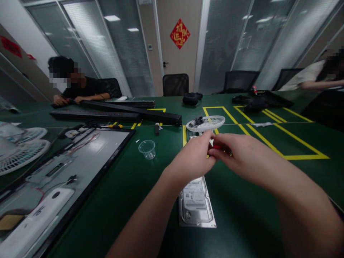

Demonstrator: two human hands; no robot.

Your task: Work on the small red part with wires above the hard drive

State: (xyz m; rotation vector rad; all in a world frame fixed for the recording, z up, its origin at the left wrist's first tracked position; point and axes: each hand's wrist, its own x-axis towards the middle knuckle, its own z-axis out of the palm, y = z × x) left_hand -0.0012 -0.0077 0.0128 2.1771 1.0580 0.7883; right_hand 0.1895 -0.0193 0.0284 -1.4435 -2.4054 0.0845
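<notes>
My left hand [195, 154] and my right hand [239, 147] meet over the table with their fingers curled together. Between the right fingers shows a small red piece [217, 147], mostly covered, so its kind cannot be told. Whatever the left fingers grip is hidden behind that hand. Below the left hand a silver hard drive [197, 204] lies flat, label up, its far part covered by the hand. Just beyond the hands sits a round white plastic grille [211, 126] with dark small parts in it.
A clear plastic cup [147, 149] stands left of my hands. An opened flat panel [104, 143] and white fan grilles [24, 157] fill the left side. Long black bars [115, 114] lie further back, near a seated person [88, 86]. Another person [309, 77] sits far right.
</notes>
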